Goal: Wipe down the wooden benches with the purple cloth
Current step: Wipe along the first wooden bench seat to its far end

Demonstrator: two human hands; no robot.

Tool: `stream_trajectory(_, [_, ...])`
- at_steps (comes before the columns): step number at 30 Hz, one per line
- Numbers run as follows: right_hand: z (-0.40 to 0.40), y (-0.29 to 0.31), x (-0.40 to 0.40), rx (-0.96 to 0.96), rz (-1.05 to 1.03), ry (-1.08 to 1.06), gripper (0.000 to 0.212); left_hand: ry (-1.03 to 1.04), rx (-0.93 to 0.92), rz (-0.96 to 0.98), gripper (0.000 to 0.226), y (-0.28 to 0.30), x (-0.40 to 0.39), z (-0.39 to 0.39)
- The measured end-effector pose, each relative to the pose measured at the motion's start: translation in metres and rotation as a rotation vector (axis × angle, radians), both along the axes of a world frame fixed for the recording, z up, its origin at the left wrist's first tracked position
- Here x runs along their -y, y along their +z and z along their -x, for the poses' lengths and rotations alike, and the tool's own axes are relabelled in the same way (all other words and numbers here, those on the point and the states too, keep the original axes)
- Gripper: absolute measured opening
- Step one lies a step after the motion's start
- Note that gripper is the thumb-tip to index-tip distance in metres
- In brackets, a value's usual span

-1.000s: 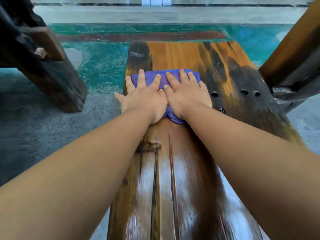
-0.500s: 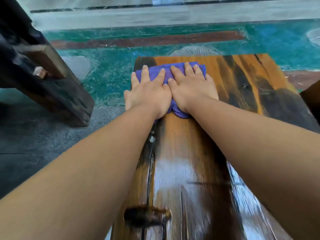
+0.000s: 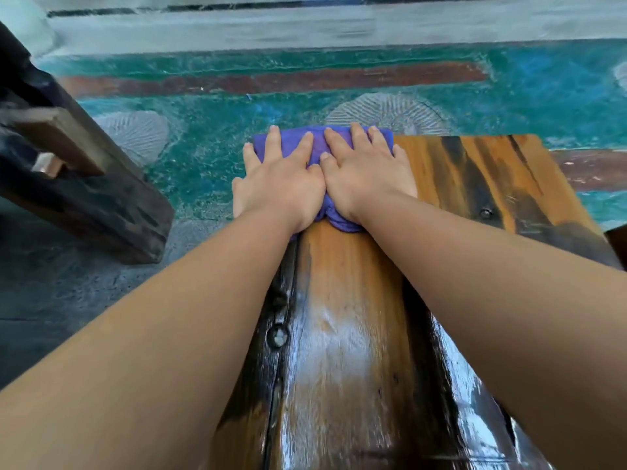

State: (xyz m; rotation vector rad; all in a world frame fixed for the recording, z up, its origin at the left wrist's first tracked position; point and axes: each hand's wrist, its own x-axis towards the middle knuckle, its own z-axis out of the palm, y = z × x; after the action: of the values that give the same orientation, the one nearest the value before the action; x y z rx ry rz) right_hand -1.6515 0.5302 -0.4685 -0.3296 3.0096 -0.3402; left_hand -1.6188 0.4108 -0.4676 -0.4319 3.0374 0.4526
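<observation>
Two hands work one purple cloth (image 3: 319,144) at the far left corner of one wooden bench (image 3: 342,300), around twelve o'clock in the view: the left hand (image 3: 280,184) and right hand (image 3: 364,174) lie side by side, touching, palms down with fingers spread flat, pressing the cloth rather than clutching it. The bench's near planks shine wet, and two round fasteners show in the wood. At nine o'clock one dark wooden beam (image 3: 84,184) stands on the teal floor (image 3: 210,130).
</observation>
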Motion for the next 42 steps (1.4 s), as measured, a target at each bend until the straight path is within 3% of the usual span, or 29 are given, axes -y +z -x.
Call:
stream_trajectory(18, [0.005,-0.002,0.003,-0.055,-0.008,-0.044,0.054,-0.043,0.012,-0.049,0.060,0.000,0.006,0.017])
stream_trajectory(27, [-0.048,0.000,-0.033,-0.002,-0.001,-0.037,0.058,-0.215,-0.032,0.325,0.060,0.002,-0.021,-0.034])
stream_trajectory(42, [-0.244,0.018,-0.184,0.089,-0.134,-0.051,0.061,-0.325,0.043,0.019,0.062,0.012,-0.170,-0.224])
